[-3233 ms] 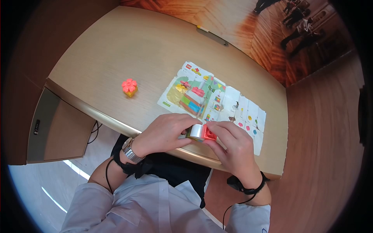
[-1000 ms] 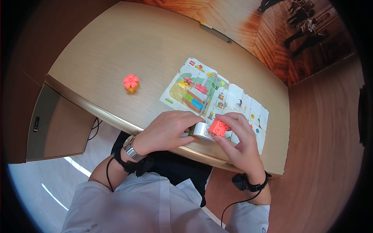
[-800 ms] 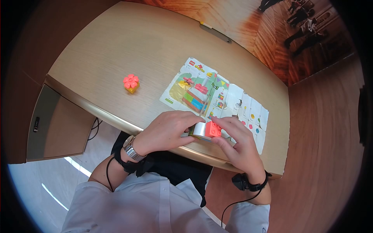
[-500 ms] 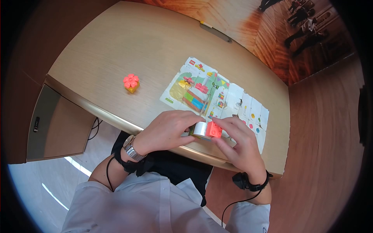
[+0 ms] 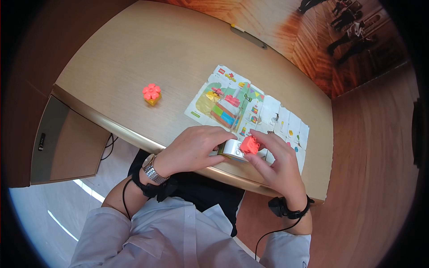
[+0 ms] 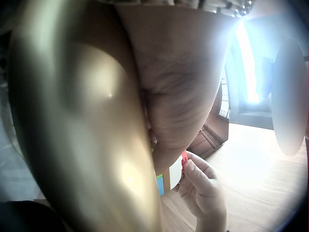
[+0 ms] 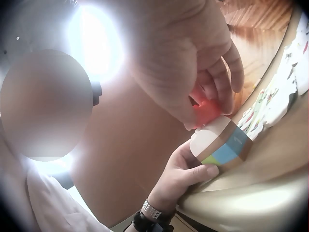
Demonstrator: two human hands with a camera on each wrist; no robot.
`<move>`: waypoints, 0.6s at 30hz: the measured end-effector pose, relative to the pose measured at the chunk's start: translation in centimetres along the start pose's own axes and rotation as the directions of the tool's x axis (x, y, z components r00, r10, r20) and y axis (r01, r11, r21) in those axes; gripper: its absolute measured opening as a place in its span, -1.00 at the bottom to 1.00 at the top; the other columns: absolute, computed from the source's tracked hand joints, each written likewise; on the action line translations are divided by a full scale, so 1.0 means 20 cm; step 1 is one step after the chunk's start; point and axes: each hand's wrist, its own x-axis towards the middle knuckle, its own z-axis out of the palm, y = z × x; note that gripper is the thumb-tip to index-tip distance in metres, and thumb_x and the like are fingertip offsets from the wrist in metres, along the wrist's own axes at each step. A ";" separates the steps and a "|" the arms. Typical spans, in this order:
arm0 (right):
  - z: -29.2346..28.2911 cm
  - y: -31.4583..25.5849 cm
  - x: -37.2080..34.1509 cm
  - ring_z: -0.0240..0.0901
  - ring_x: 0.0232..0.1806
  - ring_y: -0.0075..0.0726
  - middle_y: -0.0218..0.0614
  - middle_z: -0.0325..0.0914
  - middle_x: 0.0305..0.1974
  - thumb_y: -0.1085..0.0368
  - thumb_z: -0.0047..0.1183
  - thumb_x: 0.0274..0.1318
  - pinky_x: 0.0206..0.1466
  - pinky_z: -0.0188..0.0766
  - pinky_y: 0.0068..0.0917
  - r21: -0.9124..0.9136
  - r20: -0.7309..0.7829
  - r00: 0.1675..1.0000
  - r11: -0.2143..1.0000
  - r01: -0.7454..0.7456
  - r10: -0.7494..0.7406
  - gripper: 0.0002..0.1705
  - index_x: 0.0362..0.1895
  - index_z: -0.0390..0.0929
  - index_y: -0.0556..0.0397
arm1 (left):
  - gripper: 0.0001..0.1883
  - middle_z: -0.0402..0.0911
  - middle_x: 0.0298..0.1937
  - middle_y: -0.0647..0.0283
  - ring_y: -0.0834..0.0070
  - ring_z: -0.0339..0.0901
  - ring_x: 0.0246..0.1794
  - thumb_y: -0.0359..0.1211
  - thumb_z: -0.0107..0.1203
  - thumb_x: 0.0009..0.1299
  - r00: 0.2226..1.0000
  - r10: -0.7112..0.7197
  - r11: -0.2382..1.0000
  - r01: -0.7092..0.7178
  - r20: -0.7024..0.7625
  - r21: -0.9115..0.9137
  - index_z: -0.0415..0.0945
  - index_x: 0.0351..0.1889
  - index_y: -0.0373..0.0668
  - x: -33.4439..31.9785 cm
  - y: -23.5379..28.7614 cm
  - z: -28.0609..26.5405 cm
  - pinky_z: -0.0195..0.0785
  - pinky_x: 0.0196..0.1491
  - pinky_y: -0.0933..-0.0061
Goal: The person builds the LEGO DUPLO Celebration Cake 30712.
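My right hand (image 5: 280, 166) pinches a coral-red toy building brick (image 5: 250, 145) between thumb and fingers, its studs turned toward the right. The brick is tilted at the end of a white curved-top brick (image 5: 230, 147), where a few bare white studs show. My left hand (image 5: 193, 148) holds that white brick by its other end, near the table's front edge. In the right wrist view, the white brick belongs to a block (image 7: 226, 151) with brown, blue and green layers. The left wrist view shows mostly palm, with the fingertips hidden.
A coral flower piece (image 5: 151, 91) on a yellow brick (image 5: 152, 102) stands at the left of the table (image 5: 116, 58). Behind my hands lies a creased Duplo instruction sheet (image 5: 203, 117). A yellow-tipped object (image 5: 237, 27) lies at the table's far edge.
The coral brick sat down against the white brick half a second ago. Now it is tipped up and to the right, uncovering white studs. My left hand stays in place.
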 end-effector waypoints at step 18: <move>0.03 0.00 0.00 0.64 -0.34 -0.06 -0.18 0.67 -0.32 0.17 0.55 0.09 -0.26 0.57 -0.21 -0.163 -0.054 0.995 0.984 0.079 -0.089 -0.51 0.06 0.76 0.11 | -0.48 0.75 0.04 0.10 0.06 0.70 0.01 -0.28 0.43 0.30 0.999 -0.022 1.000 0.022 0.033 -0.019 0.62 0.22 -0.18 0.01 0.00 -0.01 0.57 0.05 0.11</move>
